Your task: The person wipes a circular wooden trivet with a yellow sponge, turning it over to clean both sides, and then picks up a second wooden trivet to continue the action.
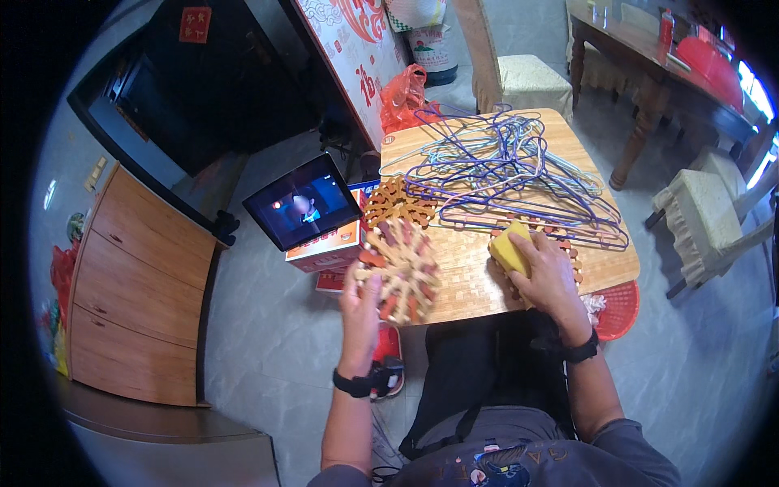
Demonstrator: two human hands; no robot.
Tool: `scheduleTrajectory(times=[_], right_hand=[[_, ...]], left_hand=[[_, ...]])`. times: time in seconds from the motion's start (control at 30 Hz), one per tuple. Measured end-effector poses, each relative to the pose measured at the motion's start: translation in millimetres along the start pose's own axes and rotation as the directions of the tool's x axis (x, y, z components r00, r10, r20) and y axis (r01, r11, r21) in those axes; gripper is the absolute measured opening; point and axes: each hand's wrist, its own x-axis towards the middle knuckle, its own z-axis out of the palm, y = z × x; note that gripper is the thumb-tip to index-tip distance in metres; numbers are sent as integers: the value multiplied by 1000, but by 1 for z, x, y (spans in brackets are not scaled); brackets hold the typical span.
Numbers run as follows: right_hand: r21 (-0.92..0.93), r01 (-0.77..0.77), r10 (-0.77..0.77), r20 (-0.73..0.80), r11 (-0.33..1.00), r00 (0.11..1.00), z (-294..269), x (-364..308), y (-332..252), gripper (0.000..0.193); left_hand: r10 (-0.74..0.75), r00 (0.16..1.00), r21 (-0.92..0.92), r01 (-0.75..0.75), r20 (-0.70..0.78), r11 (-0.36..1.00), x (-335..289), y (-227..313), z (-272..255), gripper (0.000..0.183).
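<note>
My left hand (360, 315) grips the edge of a round openwork wooden trivet (400, 272), slightly blurred and held up off the near left edge of the small wooden table (471, 288). A yellow sponge (510, 248) is in my right hand (550, 274), fingers wrapped over its side. Beneath that hand lies another wooden trivet (577, 261), mostly covered by the hand and sponge. A darker brown trivet (395, 201) rests at the table's left side. Behind them spreads a tangled heap of purple and pale clothes hangers (507, 166).
Left of the table, a tablet (304, 203) leans on stacked cardboard boxes (329, 252). A red basket (621, 312) stands below the right edge. Red plastic bags (403, 99) sit behind. A covered chair (531, 81) and a dark dining table (649, 73) are farther back.
</note>
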Motion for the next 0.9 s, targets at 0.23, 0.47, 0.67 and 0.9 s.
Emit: scheduleTrajectory(times=[0.23,0.47,0.67,0.9], right_hand=[[19,-6,6,-20,1000,1000,7,2,4,59],[40,16,-16,-7,999,1000,4,4,7,60],[35,29,-29,-25,999,999,7,2,4,59],[60,28,-26,-35,998,999,9,2,11,60]], left_hand=[[562,778,695,-568,280,440,66,24,3,36],[346,792,751,-598,503,279,101,-38,15,36],[386,731,721,-662,562,203,118,-56,18,38],[196,830,806,-555,522,205,159,-71,40,39]])
